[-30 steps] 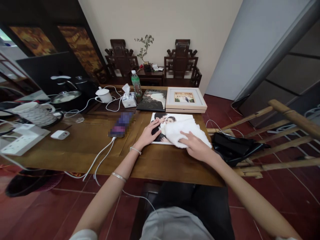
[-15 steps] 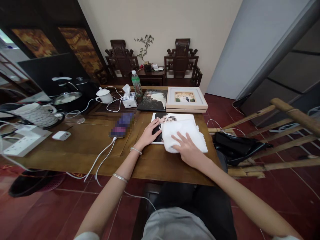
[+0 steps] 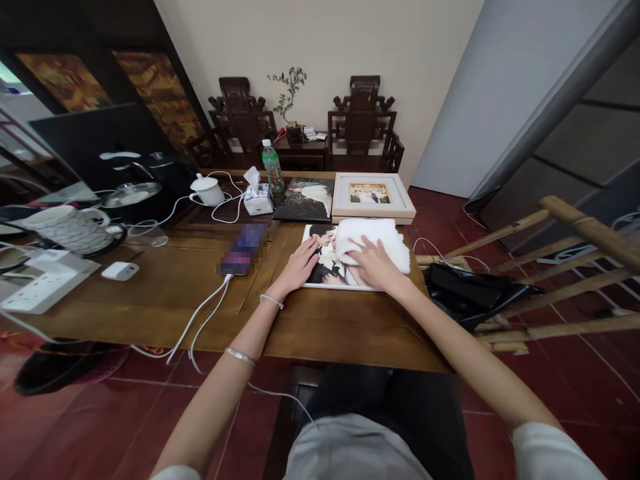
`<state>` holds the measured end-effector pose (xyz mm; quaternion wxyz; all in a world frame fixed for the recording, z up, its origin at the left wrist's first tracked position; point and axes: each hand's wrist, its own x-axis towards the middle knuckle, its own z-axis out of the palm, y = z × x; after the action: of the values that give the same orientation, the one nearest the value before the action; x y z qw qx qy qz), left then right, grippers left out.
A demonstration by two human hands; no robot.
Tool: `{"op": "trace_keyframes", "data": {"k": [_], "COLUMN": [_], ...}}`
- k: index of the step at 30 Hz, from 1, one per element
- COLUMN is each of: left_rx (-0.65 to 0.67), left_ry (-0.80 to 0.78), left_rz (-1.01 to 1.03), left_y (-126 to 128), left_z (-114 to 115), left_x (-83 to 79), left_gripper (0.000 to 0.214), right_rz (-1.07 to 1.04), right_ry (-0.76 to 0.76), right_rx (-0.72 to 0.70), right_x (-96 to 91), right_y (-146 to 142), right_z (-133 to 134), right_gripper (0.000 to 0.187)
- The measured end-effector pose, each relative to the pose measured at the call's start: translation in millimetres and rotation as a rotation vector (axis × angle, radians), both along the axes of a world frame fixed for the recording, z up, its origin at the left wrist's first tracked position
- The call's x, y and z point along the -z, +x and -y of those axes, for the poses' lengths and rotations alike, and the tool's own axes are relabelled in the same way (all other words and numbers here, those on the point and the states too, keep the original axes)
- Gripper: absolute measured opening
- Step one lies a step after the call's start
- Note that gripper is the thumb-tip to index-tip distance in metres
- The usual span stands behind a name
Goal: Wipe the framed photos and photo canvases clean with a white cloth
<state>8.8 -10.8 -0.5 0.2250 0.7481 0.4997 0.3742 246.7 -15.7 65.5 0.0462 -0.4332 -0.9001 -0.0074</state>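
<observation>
1. White towel lies under our right hand, grip spread wide
2. Our left hand, opened flat, touches the portrait panel on the tabletop
3. Wiping seems unfinished; we cannot tell which parts remain

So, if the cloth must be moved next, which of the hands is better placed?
Probably the right hand: it lies on the white cloth, while the left hand rests at the left edge of the photo.

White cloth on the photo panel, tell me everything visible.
The white cloth looks soft and fluffy, with uneven edges. It lies, apparently folded, over the right part of the photo panel. The spread right hand rests on the cloth's left part. Whether the cloth touches the pale frame behind is unclear.
</observation>
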Motion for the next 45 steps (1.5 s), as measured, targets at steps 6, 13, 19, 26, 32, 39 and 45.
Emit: {"op": "trace_keyframes", "data": {"k": [6,13,19,26,32,39,45], "left_rx": [-0.219,-0.128,0.003,0.005,-0.007,-0.007,-0.032], "left_ry": [0.107,0.105,0.084,0.074,0.05,0.092,0.121], "left_rz": [0.342,0.111,0.031,0.044,-0.028,-0.037,-0.02], "left_y": [3,7,6,3,6,7,7], "left_z": [8,11,6,5,-2,2,15], "left_x": [-17.1,-16.4,-12.3,-10.8,-9.4,-13.4,-16.8], "left_gripper": [0.055,0.047,0.044,0.049,0.043,0.04,0.037], "right_rz": [0.006,-0.112,-0.177,-0.175,-0.165,-0.149,-0.2], "right_ry": [-0.033,-0.138,-0.086,-0.077,-0.071,-0.097,-0.091], "right_rx": [-0.318,-0.387,-0.134,-0.148,-0.071,-0.032,-0.087], "right_x": [-3.2,-1.9,1.9,7.6,-0.8,-3.0,6.8], "right_y": [-48,9,76,82,67,50,59], "right_z": [19,58,52,48,36,29,56], "right_gripper": [0.047,0.06,0.054,0.051,0.058,0.06,0.057]}}
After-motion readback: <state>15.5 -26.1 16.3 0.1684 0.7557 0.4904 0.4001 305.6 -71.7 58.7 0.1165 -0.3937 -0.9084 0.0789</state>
